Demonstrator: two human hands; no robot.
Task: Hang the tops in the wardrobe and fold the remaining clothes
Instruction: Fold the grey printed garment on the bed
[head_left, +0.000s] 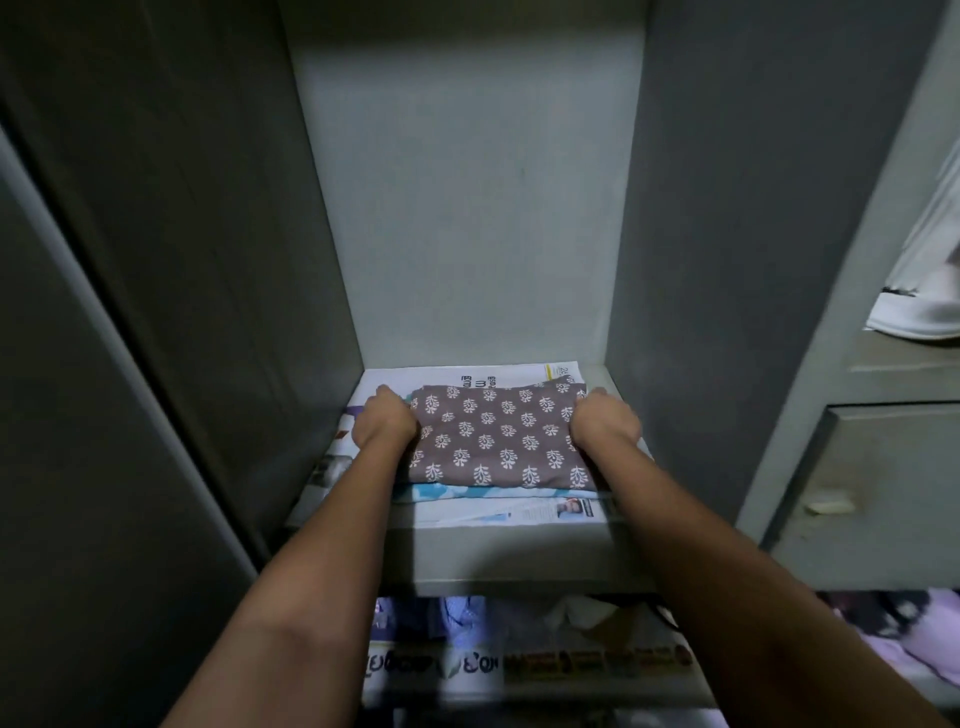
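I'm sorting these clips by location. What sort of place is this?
Most likely the inside of a metal wardrobe in a home. A grey shelf lined with newspaper carries a folded brown printed garment, gripped at its sides by the left hand and the right hand.

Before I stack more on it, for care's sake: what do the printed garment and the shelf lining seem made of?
Brown printed garment: likely thin matte woven cotton; it folds flat with soft edges. Shelf lining: newspaper, showing printed text and photos.
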